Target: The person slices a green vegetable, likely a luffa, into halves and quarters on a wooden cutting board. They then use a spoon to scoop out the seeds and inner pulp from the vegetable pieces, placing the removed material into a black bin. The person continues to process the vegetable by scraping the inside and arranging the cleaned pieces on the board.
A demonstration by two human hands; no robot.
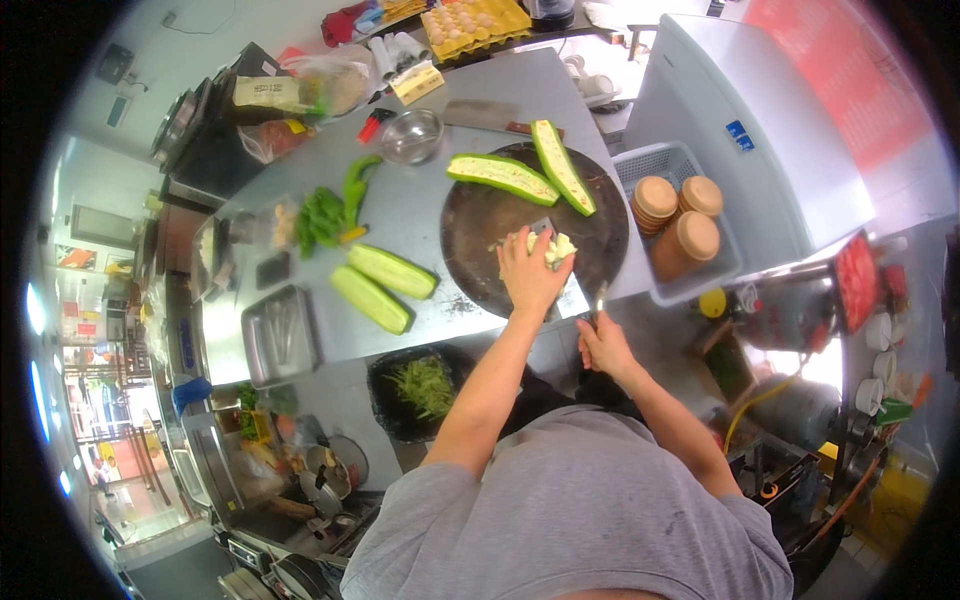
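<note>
My left hand (531, 277) is cupped over pale chopped pieces (556, 249), which show between its thumb and fingers. A cleaver blade (573, 300) lies under them, partly hidden by the hand, above the round wooden chopping board (480, 255). My right hand (606, 345) grips the cleaver's handle (601, 300) beyond the table's front edge. Two long halves of green gourd, one lying crosswise (502, 178) and one slanting (562, 169), rest cut side up at the board's far side, with seeds showing.
A second cleaver (480, 114) lies behind the board, near a metal bowl (412, 136). Leftward are two peeled gourd halves (371, 298), green peppers (322, 217) and a steel tray (279, 337). A grey basket (671, 289) holds brown containers (686, 236). Below stands a bin (382, 409) with peelings.
</note>
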